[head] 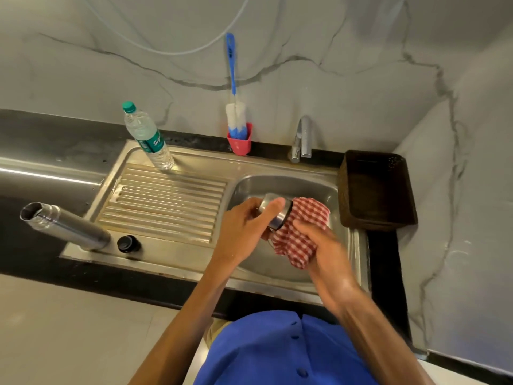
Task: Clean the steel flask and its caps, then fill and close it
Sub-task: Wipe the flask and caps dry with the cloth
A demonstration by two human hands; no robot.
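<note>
Over the sink basin (280, 184), the left hand (244, 226) has its grip clamped round a steel cup cap (274, 211), whose open end points right into a red checked cloth (302, 232) that the right hand (324, 245) grips against it. The steel flask (65, 226) stands uncapped at the front left corner of the drainboard (166, 201), its long axis leaning so that its open mouth points up and left. A small black inner cap (128, 243) sits just beside its base. A plastic water bottle (148, 137) stands at the drainboard's far edge.
</note>
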